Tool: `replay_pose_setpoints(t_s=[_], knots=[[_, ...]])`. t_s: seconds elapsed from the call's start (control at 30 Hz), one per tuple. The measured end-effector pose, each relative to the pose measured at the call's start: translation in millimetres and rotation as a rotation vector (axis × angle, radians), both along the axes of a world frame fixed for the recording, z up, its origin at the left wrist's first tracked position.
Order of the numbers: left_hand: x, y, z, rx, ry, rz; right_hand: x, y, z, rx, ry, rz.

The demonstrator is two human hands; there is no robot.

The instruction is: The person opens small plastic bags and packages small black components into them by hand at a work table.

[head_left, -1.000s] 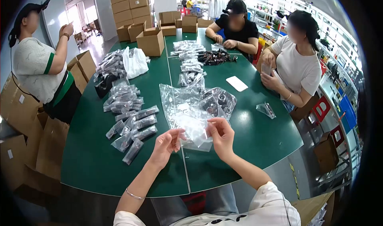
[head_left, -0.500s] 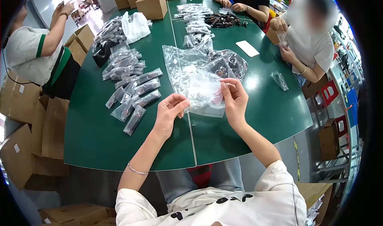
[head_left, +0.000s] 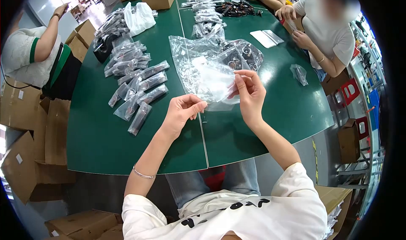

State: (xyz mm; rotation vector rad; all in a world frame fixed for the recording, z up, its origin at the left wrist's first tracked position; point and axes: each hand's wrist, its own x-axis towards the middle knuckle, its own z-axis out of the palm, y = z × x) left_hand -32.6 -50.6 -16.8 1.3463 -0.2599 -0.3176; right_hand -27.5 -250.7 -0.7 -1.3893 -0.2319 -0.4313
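A small clear plastic bag [head_left: 218, 85] is stretched between my two hands above the table. My right hand [head_left: 252, 97] pinches its upper right edge between thumb and fingers. Lower down, the thumb and forefinger of my left hand [head_left: 185, 114] are pressed together at the bag's lower left edge. Under and behind it lies a large open clear plastic bag [head_left: 182, 58], with dark items with metal rings [head_left: 245, 56] in its right part. Whether the small bag holds anything is hard to make out through the glare.
Wrapped packets [head_left: 139, 81] lie in rows on the green table [head_left: 114, 151] to my left, beside a white plastic bag [head_left: 139, 19]. More packets [head_left: 207, 15] and loose dark items [head_left: 239, 8] are farther back. A single packet [head_left: 299, 74] lies right, near a co-worker's hands [head_left: 302, 40].
My hands still hold the small bag, which is now more tilted and bunched. A clear packet now lies beside the white flat object near the co-worker. The whole view has shifted slightly.
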Motion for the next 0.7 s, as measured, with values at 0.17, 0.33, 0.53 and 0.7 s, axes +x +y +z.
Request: replay_pose_setpoints(t_s=[0.17,0.33,0.53,0.7], knots=[[-3,-9,8,0.186,-0.214,0.208,-2,2,1,-0.019,-0.002,0.009],[-4,-7,9,0.025,-0.144,0.286,-4,4,-9,-0.140,-0.068,0.011],[-2,-5,5,-0.046,-0.073,0.385,-8,8,-9,-0.131,-0.048,0.042],[-1,-2,6,-0.103,0.002,0.334,-9,7,-11,-0.154,-0.076,0.041]])
